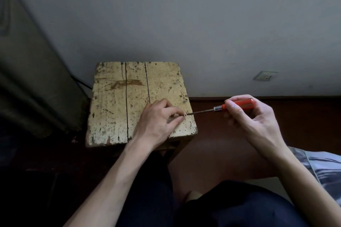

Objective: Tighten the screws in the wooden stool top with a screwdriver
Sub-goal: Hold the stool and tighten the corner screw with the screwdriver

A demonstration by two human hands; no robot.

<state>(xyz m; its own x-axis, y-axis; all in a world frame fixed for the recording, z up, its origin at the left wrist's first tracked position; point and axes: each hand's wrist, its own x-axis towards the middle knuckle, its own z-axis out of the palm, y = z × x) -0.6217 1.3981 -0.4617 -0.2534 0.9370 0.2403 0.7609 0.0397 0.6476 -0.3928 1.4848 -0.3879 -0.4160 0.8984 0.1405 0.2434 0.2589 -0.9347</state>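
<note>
Pinching a small screw between thumb and forefinger, the left hand rests on the wooden stool top, close to its right edge and toward the near corner. The right hand has its fingers curled round the red handle of the screwdriver. The shaft points left and the tip is right beside the screw head, maybe touching, can't tell from here. Another screw sits a bit farther back along the same right edge.

My guess is the pinched screw isn't seated yet, so the tip is the risky bit. The driver comes in really shallow, nearly flat across the wood. Turned like that, it'll probably slip out of the head and jab those fingertips, or flick the screw off the edge onto the floor. The stool could also shift, since only that one hand is on it.
</note>
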